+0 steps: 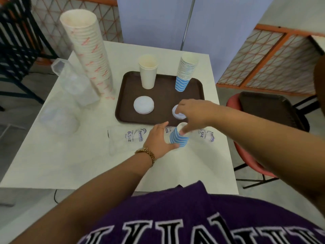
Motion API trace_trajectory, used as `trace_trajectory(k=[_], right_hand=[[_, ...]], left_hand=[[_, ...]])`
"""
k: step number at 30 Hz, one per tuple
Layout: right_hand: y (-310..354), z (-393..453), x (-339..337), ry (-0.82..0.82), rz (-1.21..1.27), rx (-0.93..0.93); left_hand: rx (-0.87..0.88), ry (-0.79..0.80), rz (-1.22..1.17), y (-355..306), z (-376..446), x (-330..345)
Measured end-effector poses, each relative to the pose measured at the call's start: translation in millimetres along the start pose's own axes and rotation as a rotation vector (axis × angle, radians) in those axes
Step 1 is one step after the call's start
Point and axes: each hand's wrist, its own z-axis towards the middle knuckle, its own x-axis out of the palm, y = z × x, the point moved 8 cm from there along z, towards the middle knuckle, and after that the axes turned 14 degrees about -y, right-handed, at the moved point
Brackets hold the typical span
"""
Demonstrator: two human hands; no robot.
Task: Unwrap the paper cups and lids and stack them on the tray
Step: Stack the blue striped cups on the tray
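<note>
A brown tray (161, 118) lies on the white table. On it stand a short stack of plain white cups (148, 73) and a taller stack of blue-striped cups (185, 74), with a large pile of white lids (143, 105) and a small pile of white lids (177, 114) in front. Just below the tray, my left hand (159, 140) grips a blue-striped cup (178, 139) by its side. My right hand (193, 114) pinches that cup's rim from above. A clear printed wrapper (130, 136) lies flat under them.
A tall leaning stack of red-printed cups (91, 55) stands left of the tray, beside clear sleeves of lids (70, 88). A second brown tray (270, 110) rests on a red chair to the right. A black chair (15, 41) is at far left.
</note>
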Motion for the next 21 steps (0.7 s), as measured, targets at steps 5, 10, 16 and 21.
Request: trace_trajectory(k=[5, 10, 16, 21], right_hand=[[53.7, 0.4, 29.8, 0.18, -0.584, -0.22], [62.0, 13.3, 73.6, 0.297, -0.818, -0.127], [48.4, 20.0, 85.7, 0.392, -0.73, -0.019], [37.4, 18.2, 59.4, 0.35, -0.513, 0.074]], left_hand=[[-0.031, -0.011, 0.019, 11.5, -6.7, -8.3], [-0.064, -0.037, 0.005, 18.6, -12.6, -16.9], [-0.089, -0.044, 0.025, 24.2, -18.1, -18.4], [-0.074, -0.031, 0.019, 22.4, -19.7, -18.9]])
